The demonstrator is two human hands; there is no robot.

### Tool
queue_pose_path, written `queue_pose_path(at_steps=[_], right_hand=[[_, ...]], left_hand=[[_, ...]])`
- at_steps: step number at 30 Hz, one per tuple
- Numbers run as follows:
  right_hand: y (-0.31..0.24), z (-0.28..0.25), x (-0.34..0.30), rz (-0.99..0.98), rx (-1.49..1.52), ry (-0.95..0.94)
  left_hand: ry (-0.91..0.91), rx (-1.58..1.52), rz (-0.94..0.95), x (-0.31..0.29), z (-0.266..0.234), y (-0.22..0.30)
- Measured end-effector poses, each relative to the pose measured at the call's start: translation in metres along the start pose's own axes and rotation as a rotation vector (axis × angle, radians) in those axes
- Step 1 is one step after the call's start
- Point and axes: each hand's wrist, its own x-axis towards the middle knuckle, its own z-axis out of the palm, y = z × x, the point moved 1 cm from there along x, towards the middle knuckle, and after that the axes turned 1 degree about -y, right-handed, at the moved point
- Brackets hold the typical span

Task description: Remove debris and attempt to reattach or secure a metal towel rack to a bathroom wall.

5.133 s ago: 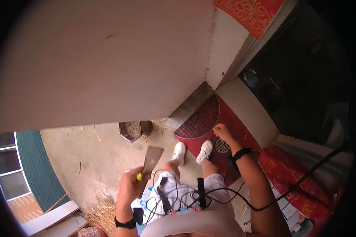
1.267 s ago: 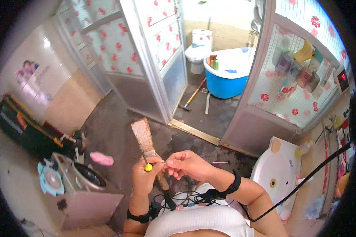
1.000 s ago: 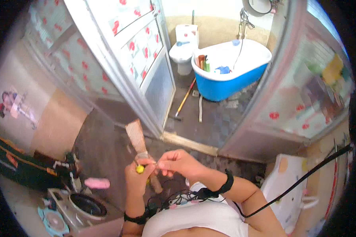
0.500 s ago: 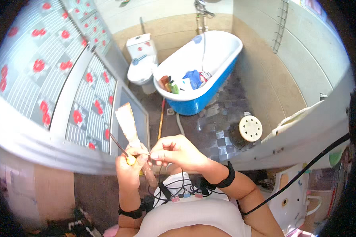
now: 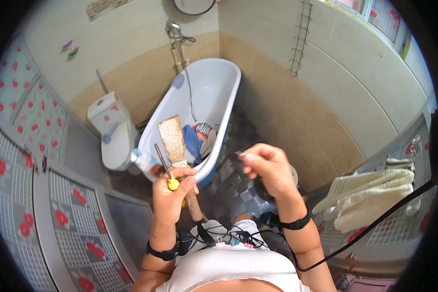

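Observation:
My left hand (image 5: 166, 198) is wrapped around two tools at once. One is a paint scraper (image 5: 172, 140), its broad blade stained and pointing up and away, its wooden handle coming out below my fingers. The other is a screwdriver (image 5: 173, 184) with a yellow handle and a thin dark shaft, lying across the scraper. Well to the right, my right hand (image 5: 271, 169) is raised with thumb and forefinger pinched on a small shiny piece (image 5: 240, 154), too small to name. The two hands are apart.
Ahead stands a bathtub (image 5: 230, 100) with bottles (image 5: 145, 159) and a blue cloth (image 5: 191, 143) in it. A toilet (image 5: 118, 143) is to its left. Towels (image 5: 370, 199) hang at right, below a wire rack (image 5: 301, 41). A black cable (image 5: 360, 242) runs from my right side.
My right hand has drawn away from my left hand and the tools, to the right, holding the small piece. The view has moved nearer the bathtub and turned right.

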Motion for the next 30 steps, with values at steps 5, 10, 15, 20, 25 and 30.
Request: queue_pose_path(at_steps=[5, 10, 15, 20, 25, 30], right_hand=[[0.005, -0.097, 0.063, -0.062, 0.138, 0.244], [-0.013, -0.169, 0.119, -0.167, 0.047, 0.295], [-0.075, -0.243, 0.169, -0.366, -0.169, 0.462], [-0.135, -0.293, 0.224, -0.498, -0.447, 0.690], [-0.155, -0.332, 0.282, -0.602, -0.856, 0.904], [-0.186, -0.356, 0.349, -0.673, -1.378, 1.182]], left_hand=[[-0.102, 0.023, -0.170, 0.094, 0.031, -0.049], [-0.134, 0.014, -0.203, 0.174, 0.078, -0.088], [-0.304, -0.005, -0.097, 0.257, 0.139, -0.099], [-0.435, -0.034, -0.067, 0.335, 0.185, -0.110], [-0.502, -0.149, -0.086, 0.426, 0.221, -0.146], [-0.668, -0.231, -0.028, 0.533, 0.261, -0.171]])
